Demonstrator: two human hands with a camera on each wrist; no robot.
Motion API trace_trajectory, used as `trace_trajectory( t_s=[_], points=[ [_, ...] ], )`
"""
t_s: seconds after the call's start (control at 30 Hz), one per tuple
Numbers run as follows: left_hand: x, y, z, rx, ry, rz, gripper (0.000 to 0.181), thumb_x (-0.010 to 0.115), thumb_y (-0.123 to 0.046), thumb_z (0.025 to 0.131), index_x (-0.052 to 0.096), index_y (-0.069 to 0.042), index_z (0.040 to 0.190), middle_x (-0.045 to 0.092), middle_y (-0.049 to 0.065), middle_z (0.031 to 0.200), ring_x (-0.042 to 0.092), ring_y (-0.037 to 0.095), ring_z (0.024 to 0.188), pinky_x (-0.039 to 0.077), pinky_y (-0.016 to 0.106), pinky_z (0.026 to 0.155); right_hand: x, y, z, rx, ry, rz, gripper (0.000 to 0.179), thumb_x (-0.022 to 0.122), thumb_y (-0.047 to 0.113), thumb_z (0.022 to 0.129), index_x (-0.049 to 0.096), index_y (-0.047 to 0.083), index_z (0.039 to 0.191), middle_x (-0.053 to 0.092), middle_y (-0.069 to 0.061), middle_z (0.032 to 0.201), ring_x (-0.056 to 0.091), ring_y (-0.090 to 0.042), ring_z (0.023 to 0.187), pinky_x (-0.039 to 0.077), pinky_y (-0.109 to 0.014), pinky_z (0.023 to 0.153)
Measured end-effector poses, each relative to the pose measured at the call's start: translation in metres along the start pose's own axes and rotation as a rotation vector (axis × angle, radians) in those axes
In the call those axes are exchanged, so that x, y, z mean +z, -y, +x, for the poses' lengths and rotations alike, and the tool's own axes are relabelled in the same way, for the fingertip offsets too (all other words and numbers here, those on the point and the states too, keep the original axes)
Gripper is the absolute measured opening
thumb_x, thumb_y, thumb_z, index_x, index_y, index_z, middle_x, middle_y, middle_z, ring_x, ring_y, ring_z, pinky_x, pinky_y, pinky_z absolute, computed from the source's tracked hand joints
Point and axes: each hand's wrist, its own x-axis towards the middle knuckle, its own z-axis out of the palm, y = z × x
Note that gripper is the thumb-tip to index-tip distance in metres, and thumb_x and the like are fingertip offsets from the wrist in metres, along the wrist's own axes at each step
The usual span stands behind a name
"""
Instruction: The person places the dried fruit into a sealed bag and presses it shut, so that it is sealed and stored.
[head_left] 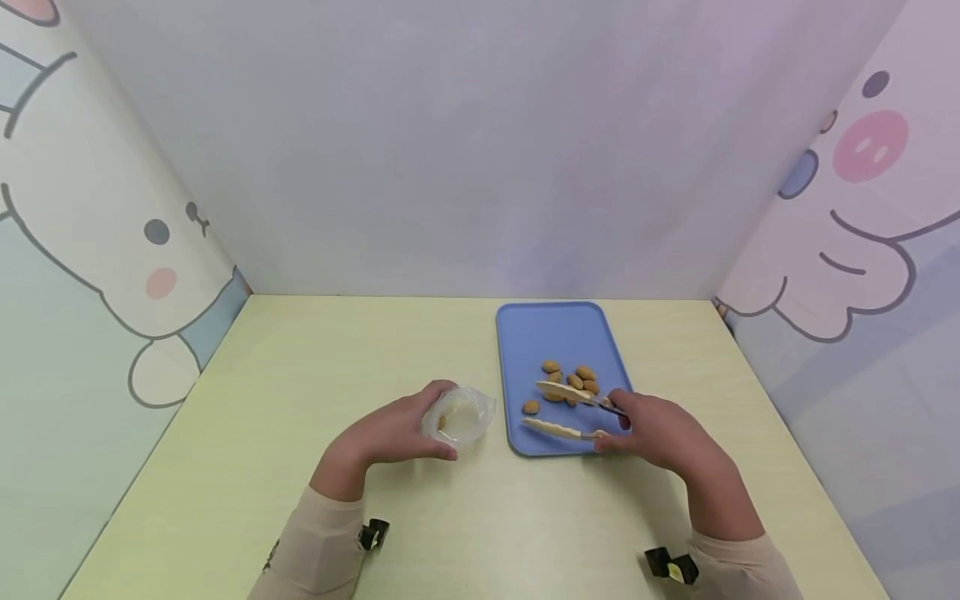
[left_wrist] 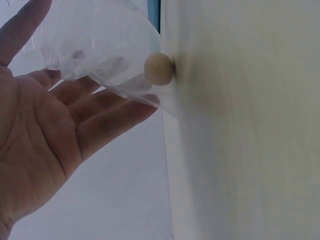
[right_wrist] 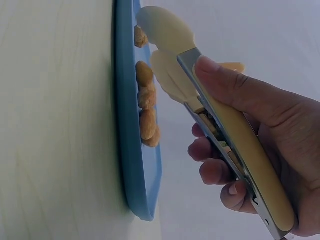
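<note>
Head view: tongs point(head_left: 564, 390) are gripped, tips apart, by the right hand point(head_left: 663, 429), lower right; a clear plastic bag point(head_left: 472, 414) by the left hand point(head_left: 392, 431), lower centre; brown nuts point(head_left: 575, 382) are spread on a blue tray point(head_left: 551, 332), right of centre.

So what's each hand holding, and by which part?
The right hand grips the tongs by the handles; the left hand holds the clear plastic bag around its sides.

Right fingers point(head_left: 619, 398) hold spread tongs point(head_left: 564, 391) over a blue tray point(head_left: 551, 332)
</note>
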Motion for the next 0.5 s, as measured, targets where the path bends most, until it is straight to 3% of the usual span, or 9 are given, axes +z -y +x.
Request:
trace_trajectory(
  t_s=[0.5],
  points=[
    [0.0003, -0.0006, 0.0001, -0.01, 0.002, 0.007, 0.084, 0.083, -0.049, 0.073, 0.035, -0.034, 0.14, 0.061, 0.004, 0.115, 0.054, 0.016, 0.094, 0.044, 0.037, 0.082, 0.0017, 0.0007, -0.002, -0.048, -0.008, -0.039, 0.039, 0.076, 0.044, 0.082, 0.049, 0.017, 0.09, 0.043, 0.003, 0.066, 0.038, -0.013, 0.057, 0.028, -0.031, 0.053]
  ],
)
